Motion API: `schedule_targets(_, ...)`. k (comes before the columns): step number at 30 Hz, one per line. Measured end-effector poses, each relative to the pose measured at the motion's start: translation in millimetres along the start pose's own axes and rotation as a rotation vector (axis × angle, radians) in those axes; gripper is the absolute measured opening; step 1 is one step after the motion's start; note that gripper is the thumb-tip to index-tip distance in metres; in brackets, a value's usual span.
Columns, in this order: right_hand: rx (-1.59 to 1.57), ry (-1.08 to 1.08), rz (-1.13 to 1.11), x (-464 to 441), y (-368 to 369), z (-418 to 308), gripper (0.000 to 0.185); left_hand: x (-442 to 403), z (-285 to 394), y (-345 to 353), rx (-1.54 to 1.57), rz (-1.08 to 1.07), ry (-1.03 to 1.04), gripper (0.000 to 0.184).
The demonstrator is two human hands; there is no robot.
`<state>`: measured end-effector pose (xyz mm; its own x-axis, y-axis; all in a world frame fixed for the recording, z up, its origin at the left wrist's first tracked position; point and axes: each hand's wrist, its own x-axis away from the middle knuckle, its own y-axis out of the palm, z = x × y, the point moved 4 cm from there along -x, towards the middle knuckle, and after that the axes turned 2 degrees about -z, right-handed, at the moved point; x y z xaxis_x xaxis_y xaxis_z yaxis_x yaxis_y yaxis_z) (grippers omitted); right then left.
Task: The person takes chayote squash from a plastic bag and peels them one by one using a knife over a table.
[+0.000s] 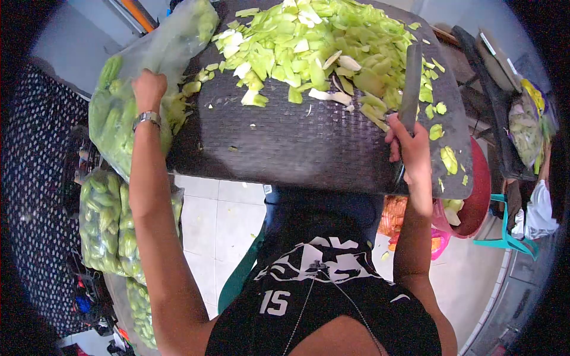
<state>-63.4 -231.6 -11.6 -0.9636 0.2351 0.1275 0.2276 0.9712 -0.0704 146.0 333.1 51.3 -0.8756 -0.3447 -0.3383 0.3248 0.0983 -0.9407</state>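
My left hand [149, 89] is closed in a fist on the clear plastic bag [157, 50] at the table's left edge. Long pale-green vegetables [122, 127] fill the bag; I cannot make out their exact kind. My right hand [411, 145] grips a knife [411, 83] near the table's right side, its broad blade pointing away from me. Beyond the blade and to its left, a large heap of sliced pale-green vegetable pieces [320, 50] covers the far part of the dark woven-pattern table [279, 145].
More bags of green vegetables [104, 219] stand at lower left. Under the table's right edge are a red tub [480, 178] and a pink bag [440, 243]. A teal stool [504, 237] stands further right. Loose scraps [449, 160] lie along the right table edge.
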Motion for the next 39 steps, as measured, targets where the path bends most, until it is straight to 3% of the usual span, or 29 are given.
schedule_targets(1, 0.009, 0.001, 0.003, 1, 0, 1, 0.026, -3, 3, 5, -0.068, -0.023, 0.014, 0.04)
schedule_targets(4, 0.024, -0.006, 0.01, 2, 0, 1, 0.027, -22, -3, 34, -0.149, 0.212, 0.053, 0.038)
schedule_targets(7, 0.024, -0.007, -0.004, 5, 3, 3, 0.03, -17, 4, 24, -0.142, 0.054, 0.179, 0.034)
schedule_targets(10, 0.045, 0.02, -0.02, 2, 8, 13, 0.031, -8, 26, 36, 0.205, -0.075, 0.412, 0.028)
schedule_targets(13, 0.072, 0.042, -0.057, -3, 16, 19, 0.031, -3, 37, 61, 0.676, -0.348, 0.438, 0.024)
schedule_targets(16, 0.075, 0.056, -0.116, -6, 25, 18, 0.033, 4, 35, 77, 1.121, -0.456, 0.067, 0.026)
schedule_targets(18, 0.103, 0.087, -0.15, -9, 28, 24, 0.034, 13, 34, 58, 0.868, -0.341, -0.013, 0.026)
schedule_targets(22, 0.087, 0.077, -0.136, -3, 28, 22, 0.033, -15, 22, 55, 0.004, 0.045, 0.124, 0.033)
schedule_targets(28, 0.105, 0.061, -0.131, -2, 30, 19, 0.037, -5, 9, -10, -0.203, -0.146, -0.112, 0.044)
schedule_targets(31, 0.129, 0.061, -0.153, -4, 31, 21, 0.036, 3, 13, -17, -0.305, -0.029, -0.113, 0.045)
schedule_targets(34, 0.125, 0.058, -0.155, -1, 26, 20, 0.035, -7, 7, 7, -0.355, -0.302, -0.053, 0.05)
schedule_targets(39, 0.13, 0.011, -0.163, 4, 22, 26, 0.033, -18, 3, 18, -0.31, -0.353, -0.024, 0.06)
